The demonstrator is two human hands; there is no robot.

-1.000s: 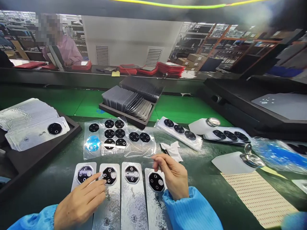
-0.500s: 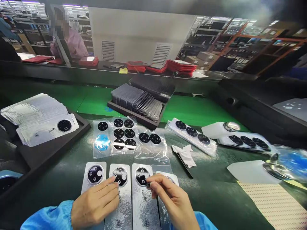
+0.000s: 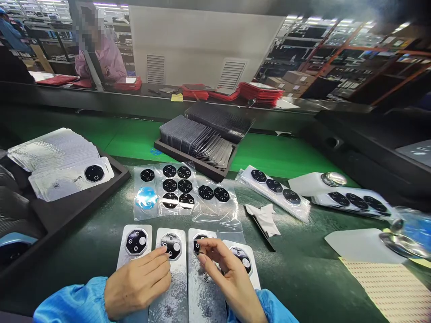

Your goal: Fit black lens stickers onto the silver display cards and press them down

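Four silver phone back panels lie side by side before me: a left panel (image 3: 129, 262), a second panel (image 3: 177, 282), a third panel (image 3: 197, 296) and a right panel (image 3: 254, 273). Each has a black octagonal camera plate at its top. Across the left and second panels lies my left hand (image 3: 141, 280), open, its fingers stretched out and tips beside the second plate. Over the third panel, my right hand (image 3: 229, 269) pinches thumb and forefinger at the camera plate (image 3: 196, 244), partly covering it. Whatever small dark piece is between those fingertips I cannot make out.
Behind the panels are clear film sheets (image 3: 156, 211) with black octagonal discs. A black tray (image 3: 208, 172) of upright panels stands beyond, another tray (image 3: 116, 179) at left. A black stick with white tissue (image 3: 266, 220), bagged discs (image 3: 296, 208) and metal-topped bottles (image 3: 333, 179) are to the right.
My right hand has shifted left and up, more over the third panel's camera plate, uncovering the right panel's plate. My left hand stays on the panels. The view has shifted slightly.
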